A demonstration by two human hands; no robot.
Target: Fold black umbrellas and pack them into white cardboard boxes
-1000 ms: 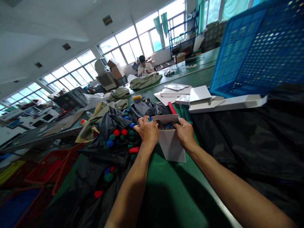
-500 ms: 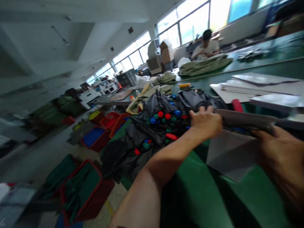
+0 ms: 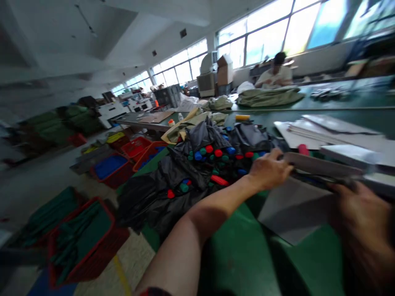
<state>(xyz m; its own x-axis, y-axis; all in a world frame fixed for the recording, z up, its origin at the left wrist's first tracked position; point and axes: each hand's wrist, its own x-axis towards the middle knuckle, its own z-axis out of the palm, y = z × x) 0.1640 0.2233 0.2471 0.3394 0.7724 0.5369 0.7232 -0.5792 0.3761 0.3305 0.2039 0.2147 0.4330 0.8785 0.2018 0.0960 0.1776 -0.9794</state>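
Cardboard box (image 3: pixel 293 209), pale grey, was stood on the green tabletop (image 3: pixel 247 255) toward its near edge and was gripped at both ends of its top. The left hand (image 3: pixel 268 169) was closed on the lid flap (image 3: pixel 321 164); the right hand (image 3: pixel 361 213), blurred, was clasped on the other end. The flap was lowered over dark contents, yet a gap showed, so closing was judged unfinished. Coloured caps (image 3: pixel 216 154) were heaped on black plastic sheeting (image 3: pixel 160 197) at the left edge.

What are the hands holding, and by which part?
A white box, by its top rim: left hand at one end, right hand at the other.
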